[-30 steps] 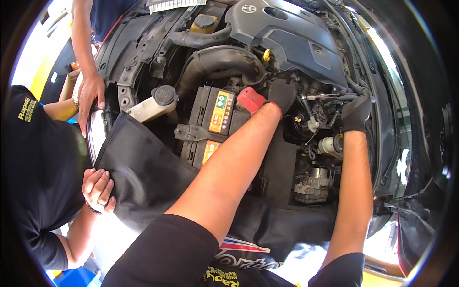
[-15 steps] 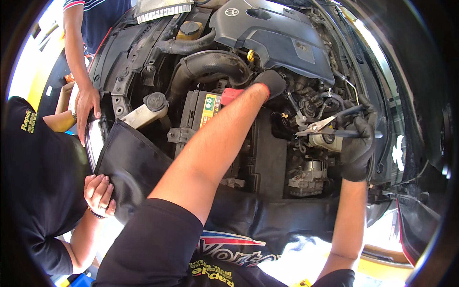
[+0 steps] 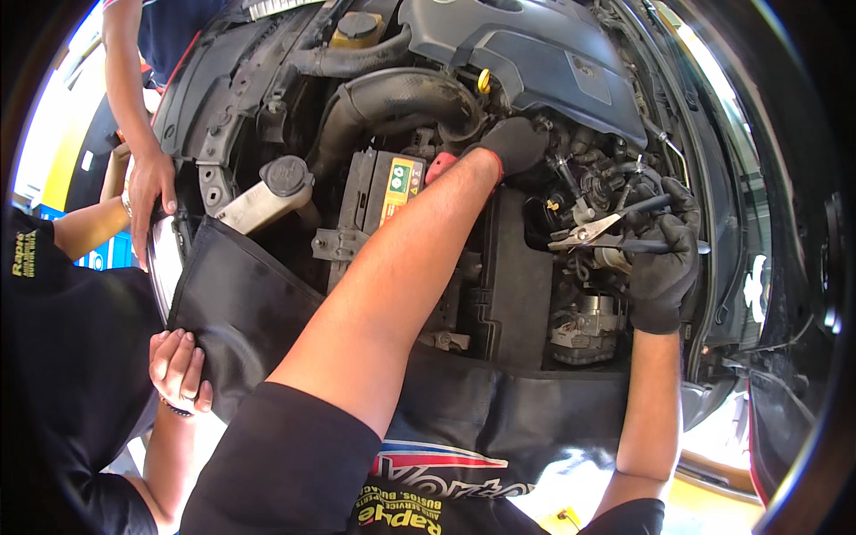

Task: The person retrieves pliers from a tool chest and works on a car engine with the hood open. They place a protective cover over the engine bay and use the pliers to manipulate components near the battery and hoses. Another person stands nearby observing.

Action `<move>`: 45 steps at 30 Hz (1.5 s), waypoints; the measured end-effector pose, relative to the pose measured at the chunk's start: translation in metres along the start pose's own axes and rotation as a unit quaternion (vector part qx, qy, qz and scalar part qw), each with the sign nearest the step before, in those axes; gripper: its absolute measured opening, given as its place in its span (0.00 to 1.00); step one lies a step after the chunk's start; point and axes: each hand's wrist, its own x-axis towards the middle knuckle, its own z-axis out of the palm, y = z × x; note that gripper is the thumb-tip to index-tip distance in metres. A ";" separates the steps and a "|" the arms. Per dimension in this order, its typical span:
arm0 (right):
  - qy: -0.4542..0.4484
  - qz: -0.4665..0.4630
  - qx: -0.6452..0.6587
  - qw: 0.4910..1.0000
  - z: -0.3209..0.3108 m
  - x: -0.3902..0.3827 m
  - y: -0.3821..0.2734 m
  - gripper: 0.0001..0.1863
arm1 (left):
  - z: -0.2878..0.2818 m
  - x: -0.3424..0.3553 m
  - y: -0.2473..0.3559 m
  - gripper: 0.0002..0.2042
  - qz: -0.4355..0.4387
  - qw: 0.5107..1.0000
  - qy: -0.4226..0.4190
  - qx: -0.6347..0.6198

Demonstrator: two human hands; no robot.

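My left hand (image 3: 515, 145), in a black glove, reaches in among the hoses and fittings beside the engine cover (image 3: 557, 76). Its fingers are hidden, so I cannot tell what it touches. In my right hand (image 3: 664, 276), also gloved in black, is a pair of slip-joint pliers (image 3: 586, 233) with dark handles. The handles are spread within my grip. The metal jaws point left over hoses and metal fittings; whether they touch anything is unclear. Below my left forearm lies the battery (image 3: 358, 198), with a red terminal cover (image 3: 439, 167) next to my wrist.
A thick black intake hose (image 3: 392, 102) curves beyond the battery. A white reservoir with a dark cap (image 3: 287, 176) stands to the left. A black fender cover (image 3: 245, 294) drapes the near edge. At the left, a co-worker's hand (image 3: 178, 366) holds it; another person's hand (image 3: 152, 183) rests on the car.
The view has shifted slightly, with the engine bay now a little higher and further right. Against the engine parts, the pliers in my right hand have moved slightly left. My left hand stays in place.
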 end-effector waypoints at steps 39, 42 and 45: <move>-0.316 -0.035 -0.319 0.893 0.018 -0.024 -0.015 0.14 | -0.153 -0.057 0.043 0.22 0.076 0.963 -0.104 0.238; -0.283 -0.268 -0.283 0.876 0.045 -0.041 -0.024 0.16 | -0.230 -0.124 0.048 0.19 0.226 0.958 -0.075 0.158; -0.394 -0.324 -0.367 0.778 0.076 -0.056 -0.039 0.20 | -0.283 -0.210 0.057 0.28 0.186 0.948 -0.086 -0.244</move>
